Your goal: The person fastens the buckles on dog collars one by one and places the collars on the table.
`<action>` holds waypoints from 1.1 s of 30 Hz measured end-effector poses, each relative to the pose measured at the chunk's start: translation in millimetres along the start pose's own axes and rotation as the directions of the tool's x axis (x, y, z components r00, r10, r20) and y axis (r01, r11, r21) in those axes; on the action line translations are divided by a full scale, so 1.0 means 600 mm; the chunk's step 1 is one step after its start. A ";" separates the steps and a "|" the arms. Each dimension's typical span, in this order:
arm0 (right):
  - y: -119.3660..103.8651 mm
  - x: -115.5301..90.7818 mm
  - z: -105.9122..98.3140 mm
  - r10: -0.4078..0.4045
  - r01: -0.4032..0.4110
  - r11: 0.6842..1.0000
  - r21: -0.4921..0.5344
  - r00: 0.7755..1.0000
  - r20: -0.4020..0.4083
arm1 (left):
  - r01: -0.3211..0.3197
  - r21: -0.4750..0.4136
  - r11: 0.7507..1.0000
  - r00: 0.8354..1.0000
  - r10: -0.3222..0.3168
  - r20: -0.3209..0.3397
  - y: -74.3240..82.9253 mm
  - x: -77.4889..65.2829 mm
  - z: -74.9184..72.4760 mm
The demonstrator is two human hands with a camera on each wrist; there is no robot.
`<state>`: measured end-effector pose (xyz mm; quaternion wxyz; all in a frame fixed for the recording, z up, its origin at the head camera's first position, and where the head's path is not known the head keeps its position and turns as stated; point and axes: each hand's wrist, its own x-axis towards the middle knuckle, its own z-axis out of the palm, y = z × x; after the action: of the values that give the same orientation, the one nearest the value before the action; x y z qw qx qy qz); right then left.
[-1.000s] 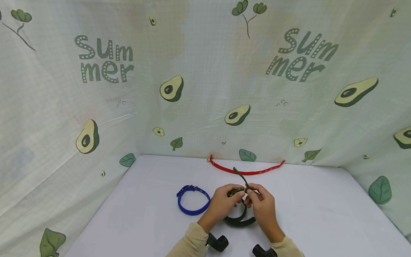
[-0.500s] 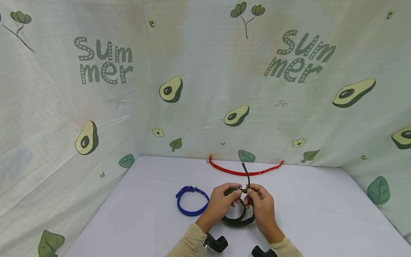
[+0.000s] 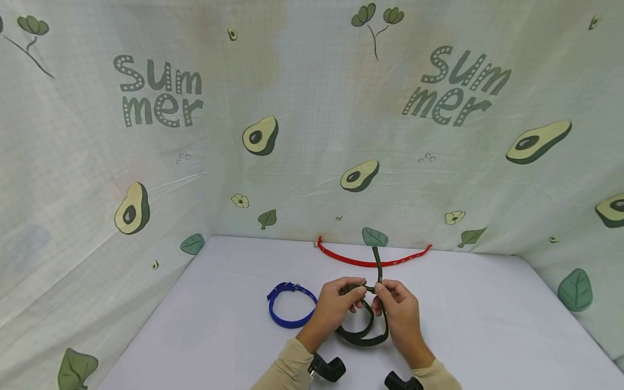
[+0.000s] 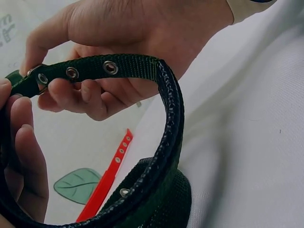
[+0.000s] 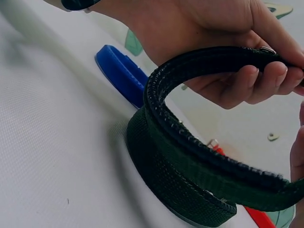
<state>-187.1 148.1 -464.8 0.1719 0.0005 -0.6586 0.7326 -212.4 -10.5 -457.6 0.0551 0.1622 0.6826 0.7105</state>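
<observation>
Both hands hold a dark green dog collar (image 4: 173, 123) with metal eyelets, raised above the table in a loop. The left hand (image 3: 331, 306) pinches its buckle end, where a small metal ring (image 5: 267, 49) shows beside the fingers. The right hand (image 3: 401, 311) pinches the eyelet part of the strap, close to the left fingertips. From between the hands the strap's free end (image 3: 378, 264) sticks up. The buckle itself is mostly hidden by fingers. Behind the held loop, a further dark green band (image 5: 156, 175) with an eyelet stands curved on the table.
A blue collar (image 3: 292, 324), buckled into a ring, lies left of the left hand. Along the back of the white table (image 3: 234, 346) stretches a red collar (image 3: 348, 261), unfastened. A patterned cloth (image 3: 302, 97) hangs behind and at the sides.
The strap's free end has swung from leaning left to nearly upright, with more of its width facing the head camera. Both hands stay in about the same place.
</observation>
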 end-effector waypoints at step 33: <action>-0.003 0.013 -0.027 -0.171 0.168 0.985 0.048 0.984 0.058 | 0.044 -0.074 0.996 0.998 -0.041 0.039 0.006 -0.002 0.003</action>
<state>-190.5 165.6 -463.2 0.2133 0.0828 -0.6454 0.7288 -210.3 -9.6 -454.4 0.0891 0.1586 0.6575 0.7312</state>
